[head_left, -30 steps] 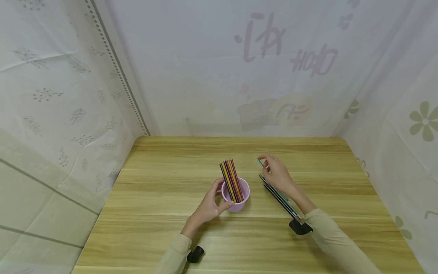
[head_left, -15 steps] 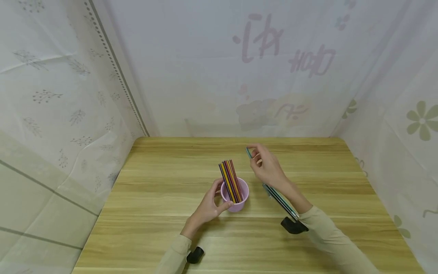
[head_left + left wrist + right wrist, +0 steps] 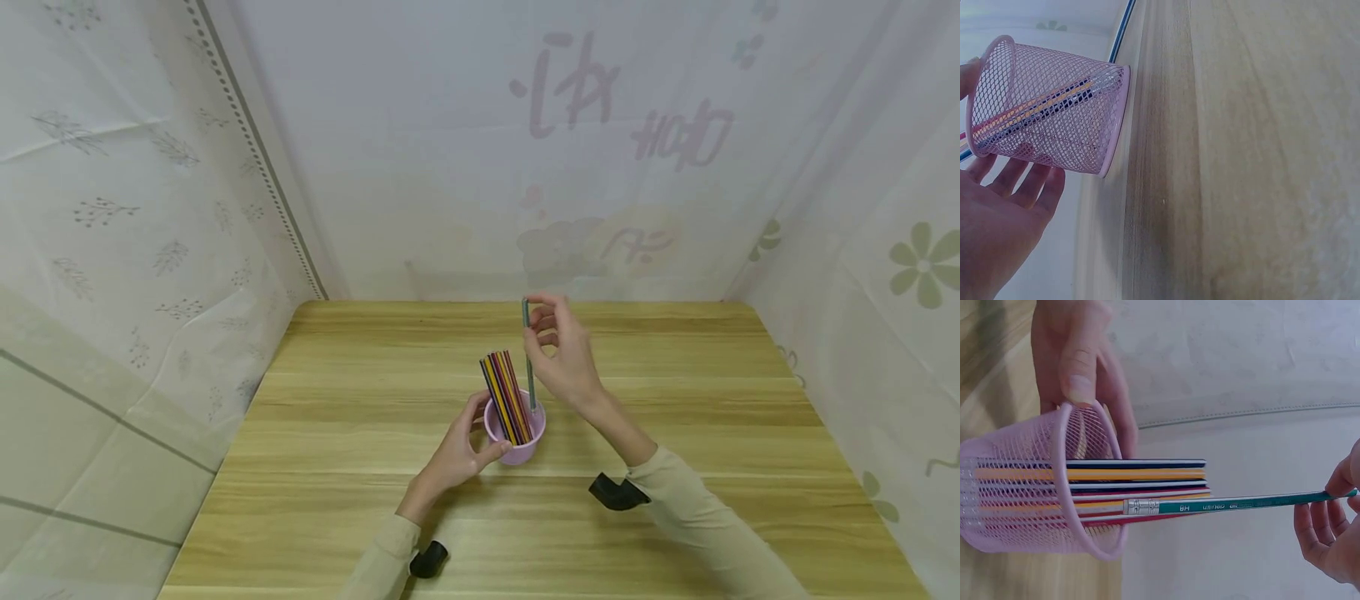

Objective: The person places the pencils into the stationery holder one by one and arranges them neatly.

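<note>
A pink mesh pencil cup (image 3: 517, 454) stands on the table, with several striped pencils (image 3: 1147, 474) leaning in it. My left hand (image 3: 457, 450) grips the cup, thumb at the rim and fingers around its far side. Between thumb and fingertips, my right hand (image 3: 562, 354) pinches a green pencil (image 3: 1229, 503) near its far end, above and to the right of the cup. The pencil's eraser end points down, right at the cup's mouth. In the left wrist view, the mesh partly veils the pencils inside.
A bluish pencil (image 3: 1124, 28) shows on the table behind the cup in the left wrist view; my right forearm covers that area in the head view. Black wrist cameras (image 3: 618, 493) sit under both sleeves. A patterned cloth (image 3: 450, 167) hangs beyond the wooden table (image 3: 360, 358).
My right hand has moved left and away from me with the green pencil, tilting it upright over the cup. The pencils under my right arm are now hidden. My left hand keeps its hold.
</note>
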